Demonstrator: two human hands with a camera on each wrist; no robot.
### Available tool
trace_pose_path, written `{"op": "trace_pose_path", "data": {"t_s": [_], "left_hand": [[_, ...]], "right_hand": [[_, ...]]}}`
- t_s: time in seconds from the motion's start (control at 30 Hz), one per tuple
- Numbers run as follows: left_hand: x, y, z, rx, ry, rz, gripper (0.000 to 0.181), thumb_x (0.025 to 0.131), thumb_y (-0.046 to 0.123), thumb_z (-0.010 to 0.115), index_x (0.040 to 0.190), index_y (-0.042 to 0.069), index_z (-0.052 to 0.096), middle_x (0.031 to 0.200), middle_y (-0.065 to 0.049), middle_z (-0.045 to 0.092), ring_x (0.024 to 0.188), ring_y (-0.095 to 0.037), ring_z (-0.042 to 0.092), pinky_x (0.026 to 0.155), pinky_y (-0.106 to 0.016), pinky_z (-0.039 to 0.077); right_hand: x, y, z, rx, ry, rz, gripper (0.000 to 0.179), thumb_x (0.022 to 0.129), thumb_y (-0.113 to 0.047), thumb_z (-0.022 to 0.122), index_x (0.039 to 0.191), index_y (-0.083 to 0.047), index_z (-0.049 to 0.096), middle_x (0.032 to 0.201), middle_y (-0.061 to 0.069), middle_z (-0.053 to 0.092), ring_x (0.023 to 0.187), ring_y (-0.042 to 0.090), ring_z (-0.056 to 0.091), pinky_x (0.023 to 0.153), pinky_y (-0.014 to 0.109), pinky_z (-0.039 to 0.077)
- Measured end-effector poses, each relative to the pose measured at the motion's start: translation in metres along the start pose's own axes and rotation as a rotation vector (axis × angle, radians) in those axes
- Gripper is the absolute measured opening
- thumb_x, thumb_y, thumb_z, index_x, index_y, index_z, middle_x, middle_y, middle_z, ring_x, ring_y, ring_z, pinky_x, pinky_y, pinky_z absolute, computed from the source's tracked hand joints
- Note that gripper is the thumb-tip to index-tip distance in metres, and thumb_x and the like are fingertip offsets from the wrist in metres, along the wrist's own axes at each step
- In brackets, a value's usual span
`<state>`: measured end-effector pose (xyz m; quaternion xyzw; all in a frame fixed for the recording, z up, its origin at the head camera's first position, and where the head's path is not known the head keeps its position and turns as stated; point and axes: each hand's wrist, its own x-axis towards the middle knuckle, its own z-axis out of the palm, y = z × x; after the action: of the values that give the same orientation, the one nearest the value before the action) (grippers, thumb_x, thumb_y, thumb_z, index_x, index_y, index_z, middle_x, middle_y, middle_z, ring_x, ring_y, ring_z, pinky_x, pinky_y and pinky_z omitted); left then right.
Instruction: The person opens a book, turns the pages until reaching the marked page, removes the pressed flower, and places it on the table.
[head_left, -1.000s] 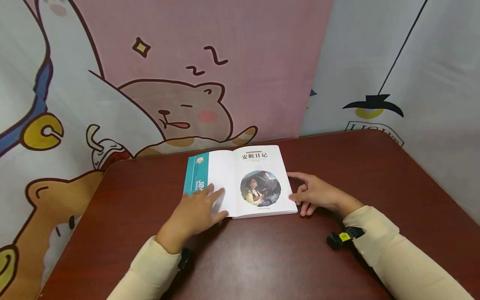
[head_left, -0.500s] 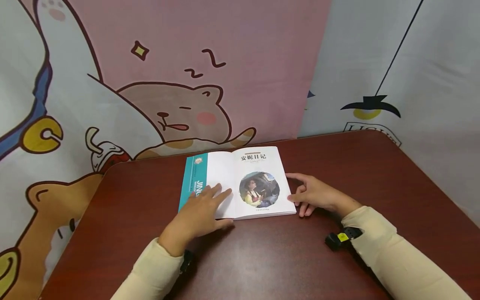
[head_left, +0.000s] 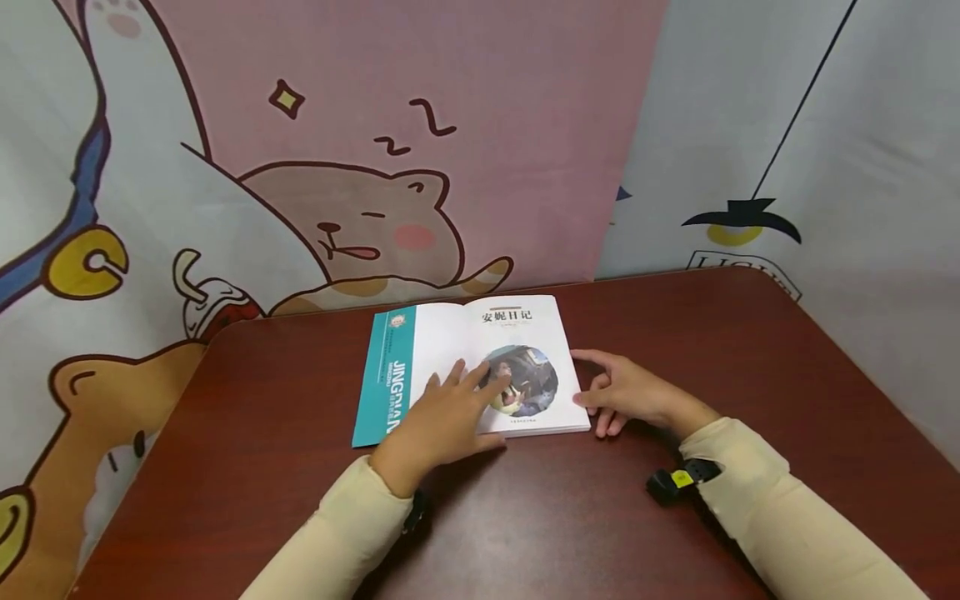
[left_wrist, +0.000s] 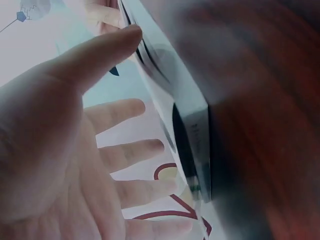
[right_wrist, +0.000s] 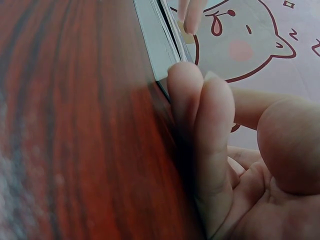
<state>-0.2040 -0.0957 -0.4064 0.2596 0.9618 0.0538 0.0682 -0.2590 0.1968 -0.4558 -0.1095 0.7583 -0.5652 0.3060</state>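
The book (head_left: 450, 337) lies open near the middle of the table's (head_left: 540, 517) far edge. Its title (head_left: 507, 316) reads 安妮日记, high on the right-hand page; the smaller lines around it are too small to read. Down the turquoise strip (head_left: 382, 375) at the book's left runs what reads as "JINGDIAN".

My left hand (head_left: 446, 421) is open, fingers spread across the pages, the tips over the round picture (head_left: 536, 387), the thumb at the near edge of the book; I can't tell how firmly it touches. My right hand (head_left: 637, 392) is relaxed, index finger extended and thumb tip at the book's right edge, the other fingers loosely bent.

Tabletop stretches from the book to the left and right edges and well towards me. Beyond the far right corner, the wall cloth (head_left: 525, 125) shows "LIGH", cut off by the table.
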Motion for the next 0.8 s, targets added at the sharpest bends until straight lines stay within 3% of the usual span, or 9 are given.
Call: {"op": "trace_pose_path", "data": {"t_s": [0.2, 0.6, 0.8], "left_hand": [[0.0027, 0.0030, 0.0064, 0.004, -0.039, -0.016, 0.081, 0.086, 0.051, 0.073, 0.154, 0.024, 0.040, 0.160, -0.012, 0.038, 0.146, -0.043, 0.036, 0.109, -0.069, 0.034], [0.0059, 0.0016, 0.0083, 0.028, -0.010, -0.012, 0.074, 0.090, 0.053, 0.068, 0.153, 0.024, 0.043, 0.158, -0.012, 0.041, 0.142, -0.038, 0.044, 0.106, -0.069, 0.037], [0.0048, 0.0006, 0.0064, 0.013, -0.032, -0.022, 0.072, 0.091, 0.052, 0.067, 0.153, 0.026, 0.043, 0.160, -0.010, 0.039, 0.144, -0.037, 0.042, 0.108, -0.069, 0.036]], "right_hand": [[0.0005, 0.0009, 0.0013, -0.003, 0.002, 0.015, 0.086, 0.093, -0.016, 0.071, 0.160, -0.014, 0.017, 0.077, 0.011, 0.060, 0.055, 0.022, 0.070, 0.051, 0.036, 0.058], [-0.0007, -0.0024, -0.0001, -0.004, 0.010, 0.005, 0.086, 0.094, -0.014, 0.069, 0.160, -0.014, 0.015, 0.076, 0.012, 0.059, 0.055, 0.023, 0.070, 0.049, 0.035, 0.057], [-0.0005, -0.0026, -0.0010, -0.009, 0.000, 0.000, 0.087, 0.094, -0.015, 0.070, 0.161, -0.013, 0.013, 0.077, 0.012, 0.059, 0.056, 0.024, 0.070, 0.049, 0.036, 0.057]]}}
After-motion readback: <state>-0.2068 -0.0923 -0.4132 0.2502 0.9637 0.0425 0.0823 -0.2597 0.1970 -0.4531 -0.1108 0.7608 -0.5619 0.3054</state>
